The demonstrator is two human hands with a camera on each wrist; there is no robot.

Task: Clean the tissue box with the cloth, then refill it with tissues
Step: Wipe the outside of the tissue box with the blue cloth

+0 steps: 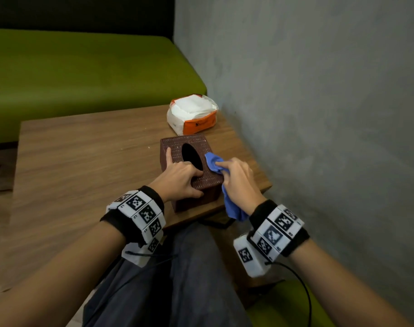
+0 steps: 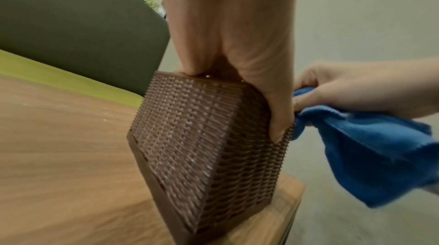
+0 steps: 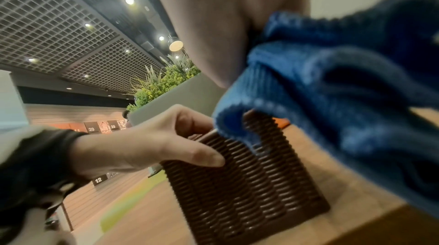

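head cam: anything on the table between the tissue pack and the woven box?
Nothing: in the head view a short stretch of bare wooden table separates the tissue pack from the brown woven tissue box; they don't touch.

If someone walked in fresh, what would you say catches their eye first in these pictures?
Probably the blue cloth, gripped by the right hand and pressed on the right edge of the brown woven tissue box near the wooden table's right corner. The left hand steadies the box, fingers hooked into its dark oval opening. Behind sits an opened orange-and-white tissue pack by the grey wall.
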